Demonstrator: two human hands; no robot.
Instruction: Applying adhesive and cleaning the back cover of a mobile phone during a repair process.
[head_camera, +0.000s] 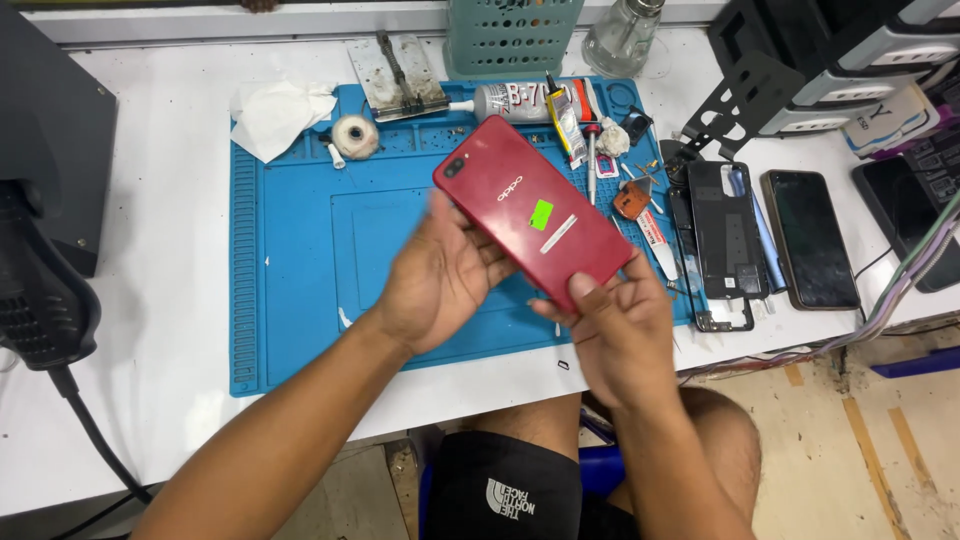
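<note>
A red phone (520, 205) is held back side up above the blue work mat (300, 260), tilted from upper left to lower right. A small green sticker and a white strip sit on its back, and a camera lens shows at its upper left corner. My left hand (440, 275) supports the phone from beneath along its left edge. My right hand (615, 325) grips the lower right end, thumb on the back cover.
On the mat's far edge lie a glue tube (505, 100), a tape roll (355, 135), a metal clamp plate (395, 75) and small tools. A crumpled tissue (275, 115) lies at the left. Two dark phones (810, 235) and a phone frame (725, 240) lie to the right.
</note>
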